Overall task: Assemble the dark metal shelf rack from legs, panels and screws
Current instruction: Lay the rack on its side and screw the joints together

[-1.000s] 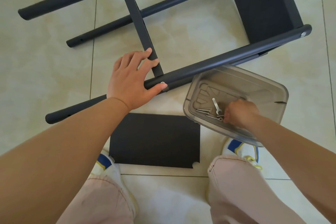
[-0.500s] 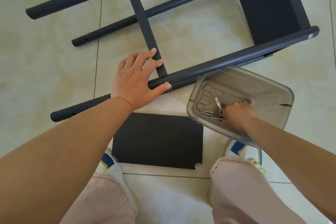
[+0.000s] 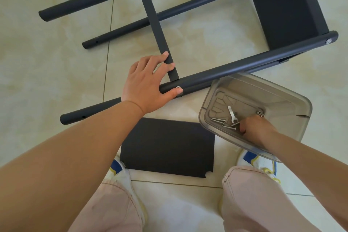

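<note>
The left hand [image 3: 148, 84] lies on the near leg [image 3: 226, 70] of the dark rack [image 3: 286, 5]. Its fingers are nearly straight and reach over the thin cross bar [image 3: 154, 22], and its thumb presses by a silver screw head [image 3: 178, 87] on that leg. The right hand [image 3: 256, 128] is down inside the clear plastic tub [image 3: 278, 90], fingers curled. I cannot tell if it has hold of anything. Just beside it on the tub's bottom lie some long silver screws [image 3: 218, 120], a small flat wrench [image 3: 232, 114] and tiny nuts [image 3: 260, 113]. The tub sits tilted on the floor, its far edge against the near leg. The rack lies on its side on the pale tile floor [image 3: 56, 62], with one panel fixed at its far right end. A loose dark panel [image 3: 167, 147] lies flat on the floor between the person's two white shoes [image 3: 263, 164].
</note>
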